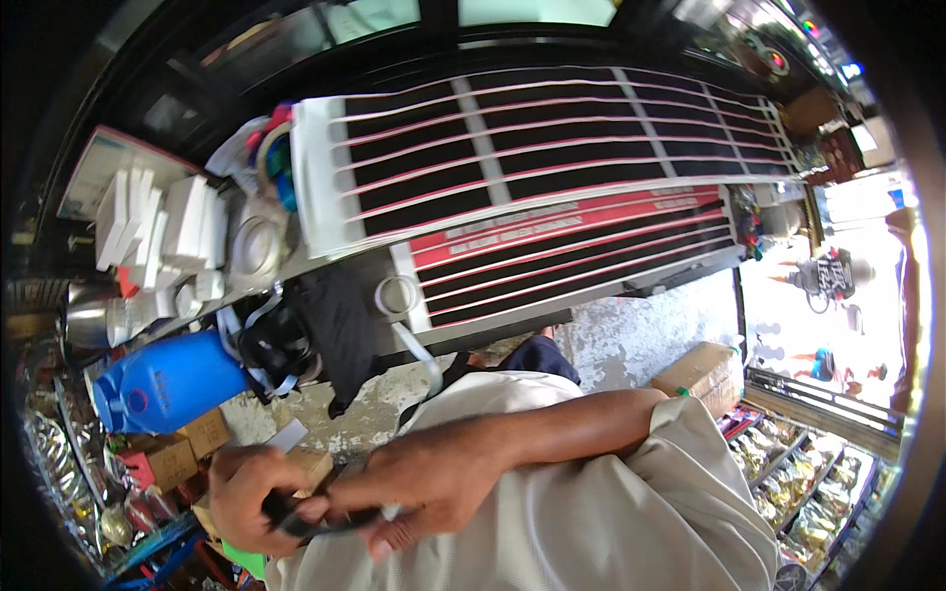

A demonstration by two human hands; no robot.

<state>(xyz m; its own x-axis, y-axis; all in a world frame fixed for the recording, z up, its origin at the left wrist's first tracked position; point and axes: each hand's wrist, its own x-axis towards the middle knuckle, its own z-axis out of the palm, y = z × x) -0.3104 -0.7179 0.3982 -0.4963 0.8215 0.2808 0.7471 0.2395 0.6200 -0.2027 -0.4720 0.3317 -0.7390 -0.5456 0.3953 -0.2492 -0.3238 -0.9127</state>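
Observation:
Low in front of my body, my left hand and my right hand are close together. Between them is a small dark, narrow thing, smeared by motion, so its kind is unclear. The fingers of my left hand curl round its left end. My right hand reaches across from the right, fingers bent and closed on its other end. Beyond them, on the bench, lie long sheets with black panels and white and red stripes. A roll of white tape rests at the lower sheet's left edge.
A blue plastic jerrycan stands at the left, near cardboard boxes. White boxes and another tape roll sit on the bench's left end. A cardboard carton is on the right, beside racks of bagged goods.

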